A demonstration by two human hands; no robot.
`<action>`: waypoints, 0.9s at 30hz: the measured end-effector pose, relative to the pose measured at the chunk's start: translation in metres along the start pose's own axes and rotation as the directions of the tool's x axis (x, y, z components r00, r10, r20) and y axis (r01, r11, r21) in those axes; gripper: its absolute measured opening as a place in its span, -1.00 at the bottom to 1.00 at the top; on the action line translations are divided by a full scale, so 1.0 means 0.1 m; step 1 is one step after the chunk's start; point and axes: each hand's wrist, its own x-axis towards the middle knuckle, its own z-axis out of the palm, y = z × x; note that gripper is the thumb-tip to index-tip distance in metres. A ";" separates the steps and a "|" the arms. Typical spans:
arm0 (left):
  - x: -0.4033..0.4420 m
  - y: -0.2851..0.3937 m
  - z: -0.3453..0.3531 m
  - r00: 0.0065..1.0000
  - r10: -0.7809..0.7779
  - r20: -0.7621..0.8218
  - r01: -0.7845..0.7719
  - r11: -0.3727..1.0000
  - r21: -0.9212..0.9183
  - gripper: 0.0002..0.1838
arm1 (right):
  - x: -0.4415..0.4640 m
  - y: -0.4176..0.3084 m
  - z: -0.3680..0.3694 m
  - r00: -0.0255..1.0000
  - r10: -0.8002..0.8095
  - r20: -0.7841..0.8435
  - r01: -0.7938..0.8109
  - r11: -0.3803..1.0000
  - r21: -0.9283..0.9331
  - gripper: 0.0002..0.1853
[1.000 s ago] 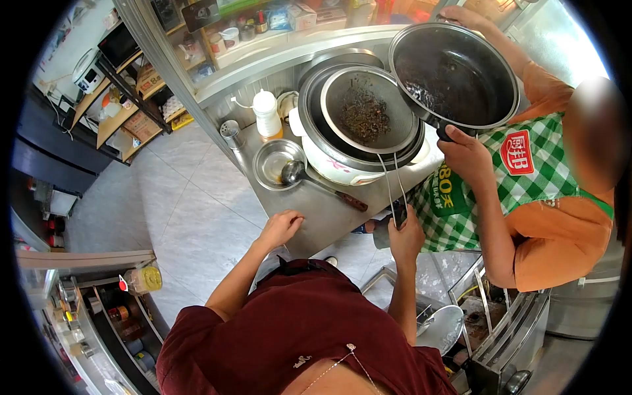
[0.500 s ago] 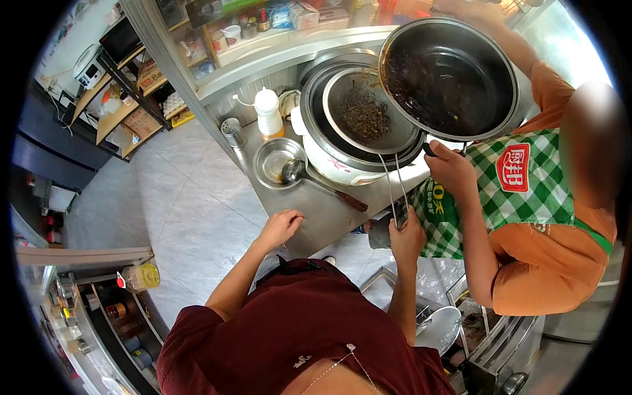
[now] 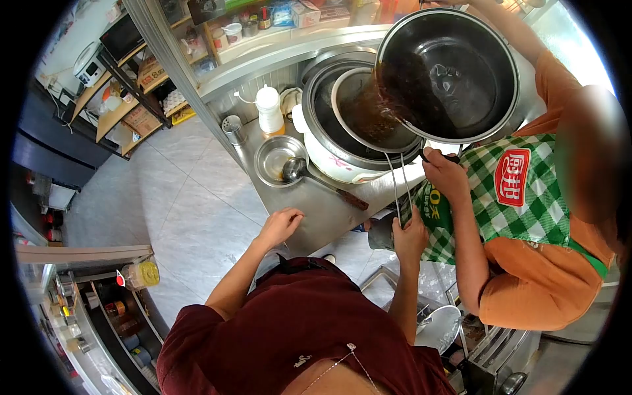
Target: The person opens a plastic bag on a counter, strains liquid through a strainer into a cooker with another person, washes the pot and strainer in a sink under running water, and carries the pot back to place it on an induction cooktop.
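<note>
My right hand (image 3: 411,236) grips the long wire handle of a round strainer (image 3: 359,105). The strainer rests over the mouth of a white pot with a dark inside (image 3: 316,148), with dark bits and brown liquid in it. Above its right side, a co-worker's hands (image 3: 447,174) tilt a large dark-lined pot (image 3: 461,72), and dark liquid runs from its rim into the strainer. My left hand (image 3: 280,226) is at the counter's near edge, loosely bent and holding nothing. Closest to it are a metal bowl (image 3: 264,161) and a ladle (image 3: 316,176) leaning in it.
On the metal counter (image 3: 289,210) stand a white squeeze bottle (image 3: 268,108) and a metal shaker (image 3: 233,128). The co-worker in a green checked apron (image 3: 487,164) stands close on my right. A drawer with jars (image 3: 125,322) is at lower left.
The co-worker's pot has tipped further, and dark liquid now pours into the strainer. The strainer and my right hand have shifted slightly right. My left hand stays put.
</note>
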 end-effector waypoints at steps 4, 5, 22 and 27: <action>0.00 0.03 -0.02 1.000 -0.002 0.000 0.002 1.000 -0.004 -0.82 | 0.00 0.00 -0.02 1.000 0.004 0.002 -0.004 1.000 0.009 -0.46; 0.00 0.01 -0.01 1.000 -0.001 -0.001 0.001 1.000 0.003 -0.81 | 0.00 0.01 -0.01 1.000 -0.002 -0.006 0.002 1.000 0.013 -0.45; -0.03 -0.01 -0.04 0.999 0.031 -0.024 -0.030 0.999 0.019 -0.83 | 0.01 0.00 -0.01 1.000 0.004 -0.003 -0.004 1.000 0.004 -0.44; -0.05 -0.03 -0.05 0.999 0.039 -0.025 -0.038 0.999 0.024 -0.83 | -0.02 0.01 0.01 0.999 -0.020 -0.039 0.020 1.000 -0.006 -0.46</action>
